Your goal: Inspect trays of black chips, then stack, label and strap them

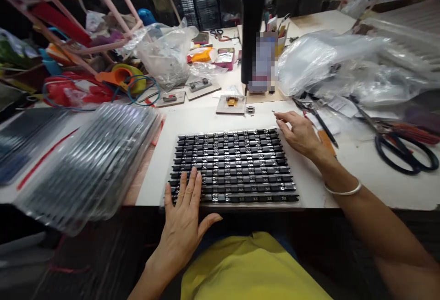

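The left hand (pixel 184 220) lies palm down at the near left corner of the flat tray of small black parts (pixel 237 165), its 4 fingers stretched out flat over the nearest rows and the thumb spread to the right past the table edge; it grips nothing. The tray sits in the middle of the white table (pixel 360 171), just in front of the person, and holds about 11 rows of black pieces running left to right. The right hand (pixel 298 131) rests at the tray's far right corner with a silver bangle (pixel 343 190) on the wrist, its fingers loosely open and curved, the tips touching the table just beyond the top row. To the left lies 1 slanted stack of clear plastic-wrapped trays (pixel 92 162). To the right lie 1 pair of large black-handled scissors (pixel 402 149). Farther back stand 3 small flat jig plates (pixel 201 87), 1 knotted clear plastic bag (pixel 168 57) of small parts, and a heap of clear bags (pixel 343 64).
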Demonstrator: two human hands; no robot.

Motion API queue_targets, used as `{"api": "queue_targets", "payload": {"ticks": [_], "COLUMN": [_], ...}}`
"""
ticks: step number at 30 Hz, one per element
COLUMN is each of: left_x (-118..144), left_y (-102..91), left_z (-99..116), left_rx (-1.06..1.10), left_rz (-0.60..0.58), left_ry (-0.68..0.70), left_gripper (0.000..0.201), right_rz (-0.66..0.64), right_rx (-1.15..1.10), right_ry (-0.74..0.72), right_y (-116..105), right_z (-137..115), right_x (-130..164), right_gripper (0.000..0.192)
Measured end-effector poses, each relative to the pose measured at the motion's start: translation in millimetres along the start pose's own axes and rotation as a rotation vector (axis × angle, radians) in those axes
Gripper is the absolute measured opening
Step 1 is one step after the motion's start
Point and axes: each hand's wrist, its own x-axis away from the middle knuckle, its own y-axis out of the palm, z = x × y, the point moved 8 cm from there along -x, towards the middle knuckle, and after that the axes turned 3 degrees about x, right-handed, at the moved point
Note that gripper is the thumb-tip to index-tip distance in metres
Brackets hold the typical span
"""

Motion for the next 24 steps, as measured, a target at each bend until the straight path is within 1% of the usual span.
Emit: {"api": "queue_targets", "payload": {"ticks": [3,5,7,10,13,15,21,24], "left_x": [15,25,35,43,47,47,45,40], "left_y": [-6.3,-9.8,-12.0,-10.7,-7.4,-6.7,-5.3,-5.6], "left_z": [-8,-9,-5,4,11,14,16,24], "left_rx": [0.042,0.080,0.114,0.121,0.101,0.107,0.155,0.210], "left_rz": [0.009,0.024,0.039,0.023,0.003,0.015,0.049,0.065], "left_ry": [-0.096,-0.123,-0.122,-0.085,-0.049,-0.043,-0.070,-0.047], "left_gripper": [0.074,0.069,0.066,0.063,0.059,0.057,0.043,0.043], "right_rz": [0.016,0.025,0.036,0.041,0.016,-0.004,-0.032,-0.040], "right_rx": [0.003,-0.007,-0.017,-0.024,-0.034,-0.040,-0.025,-0.016], "right_ry": [0.000,0.005,0.014,0.044,0.088,0.112,0.158,0.170], "right_y": [1,2,3,5,9,10,8,8], "right_z": [5,9,14,23,30,33,31,29], "right_x": [0,0,0,-1,-2,-2,0,1], "right_gripper": [0.035,0.035,0.033,0.032,0.033,0.033,0.035,0.035]}}
